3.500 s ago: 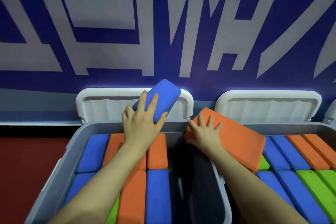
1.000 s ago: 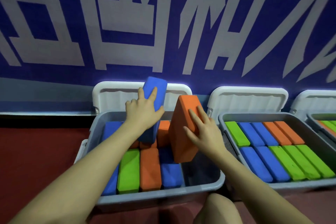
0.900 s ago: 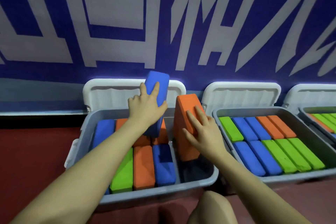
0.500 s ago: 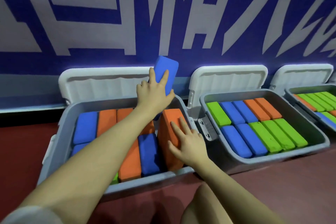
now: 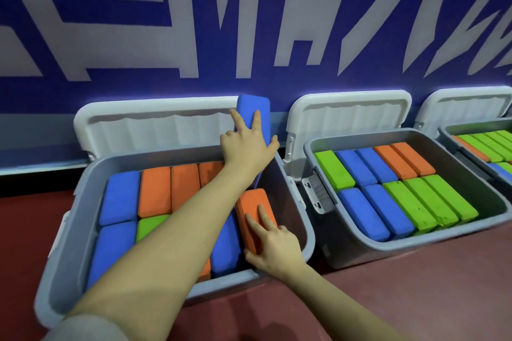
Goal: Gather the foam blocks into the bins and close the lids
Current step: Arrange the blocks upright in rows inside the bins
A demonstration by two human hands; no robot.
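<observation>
The left grey bin [image 5: 69, 232] holds several blue, orange and green foam blocks lying flat. My left hand [image 5: 248, 145] grips a blue block [image 5: 253, 108] that stands upright at the bin's far right corner, against the open white lid [image 5: 155, 130]. My right hand [image 5: 273, 248] holds an orange block [image 5: 252, 207] that lies tilted in the gap along the bin's right wall. Its fingers lie on the block's top and its thumb is against the near side. My left forearm hides some of the blocks in the middle.
A second grey bin [image 5: 415, 245] to the right holds green, blue and orange blocks, its white lid [image 5: 349, 113] open against the blue wall. A third bin [image 5: 450, 131] with its lid [image 5: 468, 102] open sits at the far right. The floor is dark red.
The orange block has tipped from standing on end down into the gap by the bin's right wall. The blue block has stayed upright at the far corner. The view has shifted left.
</observation>
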